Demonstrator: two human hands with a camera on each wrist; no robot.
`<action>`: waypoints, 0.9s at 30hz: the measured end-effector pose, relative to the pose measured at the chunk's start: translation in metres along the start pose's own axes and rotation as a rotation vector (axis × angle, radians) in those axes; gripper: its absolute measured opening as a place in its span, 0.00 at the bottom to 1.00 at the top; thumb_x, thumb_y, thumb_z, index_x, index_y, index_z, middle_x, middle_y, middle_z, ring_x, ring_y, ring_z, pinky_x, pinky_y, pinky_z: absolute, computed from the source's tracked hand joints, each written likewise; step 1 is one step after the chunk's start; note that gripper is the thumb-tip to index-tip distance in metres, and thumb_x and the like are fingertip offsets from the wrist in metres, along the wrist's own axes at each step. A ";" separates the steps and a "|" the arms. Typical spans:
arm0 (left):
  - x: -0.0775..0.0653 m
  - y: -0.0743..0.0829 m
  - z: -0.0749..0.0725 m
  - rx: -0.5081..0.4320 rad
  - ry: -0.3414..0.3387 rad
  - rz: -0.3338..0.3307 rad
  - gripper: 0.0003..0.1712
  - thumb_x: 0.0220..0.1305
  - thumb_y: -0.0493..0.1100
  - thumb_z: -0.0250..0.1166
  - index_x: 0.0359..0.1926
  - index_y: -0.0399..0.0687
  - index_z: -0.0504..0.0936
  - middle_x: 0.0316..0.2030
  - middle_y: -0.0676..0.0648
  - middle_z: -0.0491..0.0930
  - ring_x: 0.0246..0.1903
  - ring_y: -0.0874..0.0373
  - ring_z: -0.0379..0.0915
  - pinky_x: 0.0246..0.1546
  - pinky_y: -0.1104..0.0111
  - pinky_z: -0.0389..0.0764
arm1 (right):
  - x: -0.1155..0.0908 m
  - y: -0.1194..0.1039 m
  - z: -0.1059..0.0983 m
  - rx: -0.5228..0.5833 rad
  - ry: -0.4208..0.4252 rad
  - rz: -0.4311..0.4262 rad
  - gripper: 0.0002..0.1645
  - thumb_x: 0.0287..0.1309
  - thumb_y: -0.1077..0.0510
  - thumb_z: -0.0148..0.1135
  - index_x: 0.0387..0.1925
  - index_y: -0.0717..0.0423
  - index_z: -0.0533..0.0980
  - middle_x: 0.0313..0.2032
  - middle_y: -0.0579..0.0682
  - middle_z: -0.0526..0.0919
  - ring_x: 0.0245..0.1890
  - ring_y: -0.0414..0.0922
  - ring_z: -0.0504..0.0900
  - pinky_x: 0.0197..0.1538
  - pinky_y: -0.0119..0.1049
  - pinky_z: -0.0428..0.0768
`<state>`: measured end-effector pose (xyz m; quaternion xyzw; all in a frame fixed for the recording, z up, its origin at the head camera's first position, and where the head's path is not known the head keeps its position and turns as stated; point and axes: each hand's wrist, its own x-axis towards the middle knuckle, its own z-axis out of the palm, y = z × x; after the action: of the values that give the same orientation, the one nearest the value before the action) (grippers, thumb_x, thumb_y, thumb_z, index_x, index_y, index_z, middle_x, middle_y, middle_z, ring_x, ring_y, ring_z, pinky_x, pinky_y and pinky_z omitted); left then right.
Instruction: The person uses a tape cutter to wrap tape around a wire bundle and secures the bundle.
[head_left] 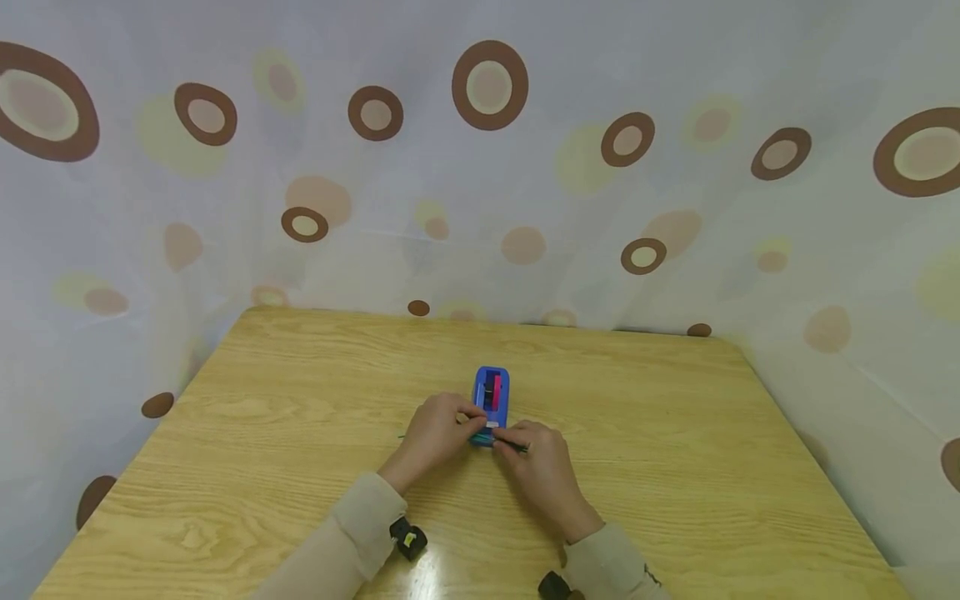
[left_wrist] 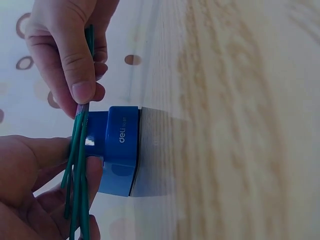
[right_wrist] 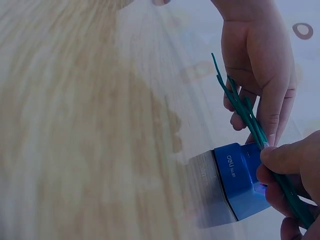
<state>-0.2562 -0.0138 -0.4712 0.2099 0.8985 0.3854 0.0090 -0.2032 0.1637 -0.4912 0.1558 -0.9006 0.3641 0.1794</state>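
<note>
A blue tape dispenser (head_left: 504, 402) marked "deli" stands on the table in front of me, with a pink ring (head_left: 497, 393) inside it. Just above its near end, both hands hold a bundle of thin green strands (left_wrist: 76, 195). My left hand (head_left: 435, 429) has thumb and fingers close together on the bundle, where loose strand ends fan out. My right hand (head_left: 543, 462) pinches the other part of it between thumb and fingertips. A small shiny patch, perhaps clear tape, shows on the bundle between the hands. The left fingertips partly hide the dispenser's near end.
The wood-grain table (head_left: 300, 367) extends on all sides of the dispenser. Behind it and at both sides hangs a pale sheet (head_left: 420, 183) with brown ring patterns. Dark devices are strapped at both sleeve cuffs.
</note>
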 end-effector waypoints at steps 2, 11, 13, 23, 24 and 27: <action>0.000 0.000 0.000 -0.004 -0.005 -0.004 0.07 0.65 0.45 0.68 0.39 0.50 0.91 0.45 0.49 0.85 0.39 0.56 0.82 0.35 0.64 0.81 | 0.000 0.000 0.000 0.005 -0.007 0.008 0.09 0.50 0.69 0.74 0.36 0.60 0.88 0.29 0.45 0.85 0.29 0.39 0.81 0.32 0.31 0.78; 0.001 -0.002 0.001 0.012 -0.008 -0.006 0.07 0.65 0.44 0.68 0.39 0.50 0.91 0.43 0.50 0.85 0.42 0.55 0.81 0.38 0.62 0.81 | 0.001 0.000 -0.001 0.044 -0.038 0.033 0.06 0.52 0.68 0.73 0.34 0.61 0.88 0.30 0.45 0.86 0.32 0.41 0.84 0.36 0.33 0.81; 0.000 -0.002 0.001 0.007 -0.008 -0.008 0.07 0.66 0.44 0.68 0.39 0.50 0.91 0.43 0.49 0.85 0.43 0.54 0.82 0.38 0.62 0.82 | 0.002 0.000 -0.001 0.046 -0.039 0.034 0.06 0.51 0.68 0.73 0.34 0.61 0.88 0.30 0.46 0.86 0.32 0.41 0.84 0.36 0.33 0.81; 0.001 -0.004 0.003 -0.004 -0.006 -0.023 0.08 0.65 0.46 0.68 0.40 0.51 0.91 0.44 0.49 0.86 0.40 0.56 0.82 0.35 0.65 0.82 | 0.003 0.002 0.001 0.049 -0.051 0.047 0.05 0.52 0.69 0.73 0.33 0.61 0.88 0.31 0.47 0.86 0.34 0.42 0.85 0.39 0.35 0.82; 0.001 -0.004 0.003 -0.005 -0.004 -0.021 0.08 0.65 0.46 0.68 0.40 0.51 0.91 0.43 0.49 0.86 0.40 0.56 0.82 0.35 0.65 0.82 | 0.003 0.002 0.001 0.050 -0.053 0.051 0.05 0.52 0.69 0.72 0.33 0.61 0.88 0.31 0.47 0.86 0.34 0.42 0.85 0.39 0.35 0.82; 0.002 -0.004 0.002 -0.004 0.002 -0.011 0.07 0.65 0.45 0.69 0.39 0.51 0.91 0.43 0.49 0.86 0.39 0.56 0.82 0.34 0.66 0.82 | 0.004 0.002 0.001 0.054 -0.056 0.064 0.05 0.52 0.69 0.72 0.33 0.60 0.88 0.31 0.47 0.86 0.33 0.42 0.85 0.39 0.35 0.82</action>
<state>-0.2590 -0.0143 -0.4754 0.2045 0.8989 0.3873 0.0108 -0.2076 0.1635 -0.4911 0.1418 -0.8996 0.3895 0.1378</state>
